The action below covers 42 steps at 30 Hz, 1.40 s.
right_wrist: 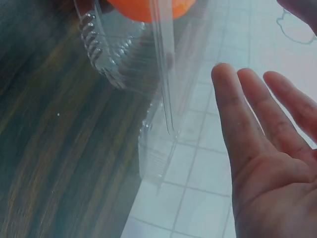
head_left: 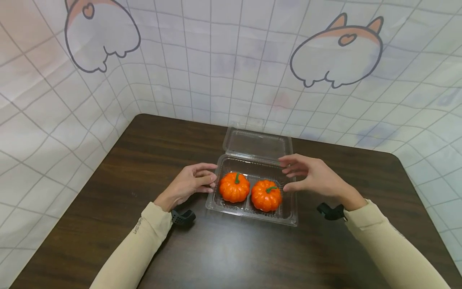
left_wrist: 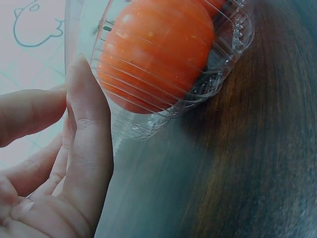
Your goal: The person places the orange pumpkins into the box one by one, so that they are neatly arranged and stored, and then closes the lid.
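Note:
A clear plastic clamshell box [head_left: 252, 218] lies on the table with its lid [head_left: 258, 142] folded back toward the wall. Side by side inside sit two small orange pumpkins with green stems, the left pumpkin [head_left: 234, 187] and the right pumpkin [head_left: 266, 195]. My left hand [head_left: 189, 182] is at the box's left rim, fingertips close against it; whether they touch is unclear. In the left wrist view, thumb and fingers come near each other beside the rim. Over the right rim hovers my right hand [head_left: 314, 176], its fingers extended and apart in the right wrist view, holding nothing.
The dark wood table [head_left: 223, 257] has rounded back corners. White grid-patterned cloth [head_left: 202, 60] with cartoon animal drawings hangs behind it and on both sides. A dark strap [head_left: 183, 217] is on the left wrist, and another strap [head_left: 330, 211] on the right.

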Each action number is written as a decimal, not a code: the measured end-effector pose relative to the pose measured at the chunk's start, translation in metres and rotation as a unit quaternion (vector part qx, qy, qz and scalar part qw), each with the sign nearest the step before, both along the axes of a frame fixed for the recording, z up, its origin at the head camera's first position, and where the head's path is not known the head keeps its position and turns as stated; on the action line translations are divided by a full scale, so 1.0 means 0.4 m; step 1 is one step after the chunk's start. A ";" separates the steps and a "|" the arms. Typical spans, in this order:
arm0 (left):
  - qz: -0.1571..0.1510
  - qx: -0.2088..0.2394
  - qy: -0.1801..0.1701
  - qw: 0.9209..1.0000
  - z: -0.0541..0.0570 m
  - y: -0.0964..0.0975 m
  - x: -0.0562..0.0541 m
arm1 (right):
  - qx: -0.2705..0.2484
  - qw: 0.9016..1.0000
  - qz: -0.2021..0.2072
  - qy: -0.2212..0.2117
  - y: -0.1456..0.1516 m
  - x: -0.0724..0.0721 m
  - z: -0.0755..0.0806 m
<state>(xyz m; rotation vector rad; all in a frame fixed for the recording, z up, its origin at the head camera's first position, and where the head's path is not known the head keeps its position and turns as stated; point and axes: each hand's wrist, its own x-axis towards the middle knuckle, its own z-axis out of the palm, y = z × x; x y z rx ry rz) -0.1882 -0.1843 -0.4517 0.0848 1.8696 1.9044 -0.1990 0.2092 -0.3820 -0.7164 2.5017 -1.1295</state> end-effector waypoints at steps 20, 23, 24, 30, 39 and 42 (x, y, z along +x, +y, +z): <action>0.001 0.004 0.001 1.000 -0.001 -0.001 0.002 | -0.119 0.988 -0.097 -0.013 0.037 -0.030 0.003; 0.000 0.004 0.000 1.000 -0.003 -0.002 0.001 | -0.131 0.986 -0.103 -0.017 0.037 -0.037 0.001; 0.000 0.005 0.000 1.000 -0.003 -0.002 0.001 | -0.136 0.985 -0.105 -0.020 0.037 -0.039 0.001; -0.004 0.011 0.003 1.000 -0.004 -0.004 0.002 | -0.237 0.962 -0.115 -0.076 0.034 -0.053 -0.002; -0.005 0.006 0.008 1.000 -0.005 -0.006 0.004 | -0.335 0.928 -0.112 -0.118 0.031 -0.081 -0.013; -0.007 0.008 0.009 1.000 -0.007 -0.006 0.003 | -0.352 0.921 -0.113 -0.122 0.031 -0.088 -0.020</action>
